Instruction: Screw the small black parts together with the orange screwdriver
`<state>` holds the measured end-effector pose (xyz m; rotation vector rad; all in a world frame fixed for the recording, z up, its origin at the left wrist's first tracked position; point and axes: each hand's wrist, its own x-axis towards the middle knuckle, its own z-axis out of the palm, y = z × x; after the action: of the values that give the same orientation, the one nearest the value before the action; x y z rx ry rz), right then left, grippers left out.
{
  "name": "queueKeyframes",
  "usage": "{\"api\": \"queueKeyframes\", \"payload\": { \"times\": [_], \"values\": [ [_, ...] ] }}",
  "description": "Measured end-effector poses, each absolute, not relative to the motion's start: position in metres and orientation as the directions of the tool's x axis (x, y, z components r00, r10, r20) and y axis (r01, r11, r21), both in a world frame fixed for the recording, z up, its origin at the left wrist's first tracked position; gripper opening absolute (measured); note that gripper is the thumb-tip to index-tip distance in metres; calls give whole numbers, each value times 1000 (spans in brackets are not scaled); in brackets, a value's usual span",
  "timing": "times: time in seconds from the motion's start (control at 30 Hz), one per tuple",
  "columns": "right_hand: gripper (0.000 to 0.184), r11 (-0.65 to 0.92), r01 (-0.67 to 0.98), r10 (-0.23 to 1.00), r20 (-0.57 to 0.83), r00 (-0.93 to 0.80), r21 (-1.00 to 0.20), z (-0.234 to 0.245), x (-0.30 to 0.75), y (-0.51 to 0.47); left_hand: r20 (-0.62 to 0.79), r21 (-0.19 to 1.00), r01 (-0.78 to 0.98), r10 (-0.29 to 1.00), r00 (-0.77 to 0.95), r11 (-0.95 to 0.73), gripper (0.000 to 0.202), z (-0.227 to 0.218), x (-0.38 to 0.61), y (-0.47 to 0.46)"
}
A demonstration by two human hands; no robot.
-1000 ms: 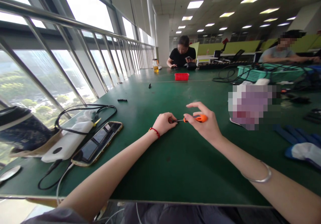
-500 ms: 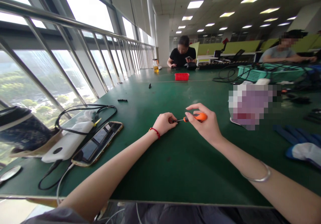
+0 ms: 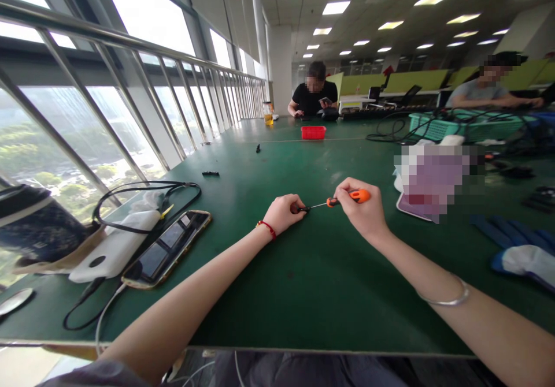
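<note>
My left hand (image 3: 284,212) rests on the green table (image 3: 303,283), fingers curled round a small black part (image 3: 302,208) that mostly hides inside them. My right hand (image 3: 363,211) is closed on the orange handle of a small screwdriver (image 3: 347,198). Its thin metal shaft runs left and its tip meets the black part at my left fingertips. A red cord circles my left wrist, a silver bangle my right forearm.
At the left lie a phone (image 3: 167,248), a white power bank (image 3: 115,245) and black cables (image 3: 143,193). A red tray (image 3: 313,132) and a teal basket (image 3: 468,126) stand farther back. Blue-and-white gloves (image 3: 518,248) lie right. Two people sit at the far end.
My right hand has slid a little to the right and closed its fingers over the handle, so more of the shaft shows. The left hand has stayed put.
</note>
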<state>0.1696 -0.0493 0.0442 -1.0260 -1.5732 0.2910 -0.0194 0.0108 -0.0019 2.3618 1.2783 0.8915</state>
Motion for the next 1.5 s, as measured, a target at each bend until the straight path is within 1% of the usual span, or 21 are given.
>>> {"api": "queueKeyframes", "payload": {
  "times": [0.2,0.4,0.6,0.77,0.83,0.9,0.93,1.0,1.03,1.1,1.17,1.27,1.37,1.4,1.47,1.5],
  "values": [
    [17,557,469,745,662,81,-685,41,173,-42,375,542,621,824,424,-566,8,-5,-20,12],
    [18,563,444,753,654,72,-698,41,172,-43,378,531,626,820,429,-572,7,-4,-20,12],
    [19,545,443,755,647,111,-712,40,173,-42,389,535,619,818,423,-575,7,-4,-19,12],
    [20,553,440,761,644,80,-708,41,172,-43,388,535,618,818,425,-575,7,-4,-20,12],
    [18,551,432,766,638,76,-714,41,172,-43,388,535,617,817,428,-577,7,-4,-20,12],
    [6,548,407,771,630,94,-731,41,172,-41,385,536,615,816,431,-578,7,-4,-20,12],
    [5,551,386,769,630,109,-740,41,172,-40,383,537,613,815,434,-579,7,-4,-20,12],
    [26,564,346,766,631,120,-750,39,173,-38,382,538,611,814,437,-580,7,-4,-20,12],
    [33,566,341,767,631,115,-751,39,173,-37,383,538,610,813,438,-582,7,-4,-20,12],
    [32,538,384,779,617,115,-751,39,173,-36,386,537,607,810,441,-586,7,-4,-20,12],
    [24,495,449,788,602,128,-744,40,173,-38,389,533,607,808,443,-590,7,-4,-20,12],
    [29,510,474,781,617,95,-718,44,172,-42,392,523,611,805,446,-594,6,-3,-19,11],
    [14,553,458,768,639,42,-696,44,172,-43,392,516,617,804,446,-594,6,-2,-19,10],
    [19,560,451,765,642,39,-695,43,173,-43,391,515,619,805,446,-593,6,-1,-19,10],
    [36,560,438,766,641,50,-703,42,174,-42,389,515,620,806,446,-592,5,-1,-19,10],
    [40,551,440,769,636,64,-709,41,174,-42,388,515,621,807,446,-591,5,-1,-19,9]
  ]
}}
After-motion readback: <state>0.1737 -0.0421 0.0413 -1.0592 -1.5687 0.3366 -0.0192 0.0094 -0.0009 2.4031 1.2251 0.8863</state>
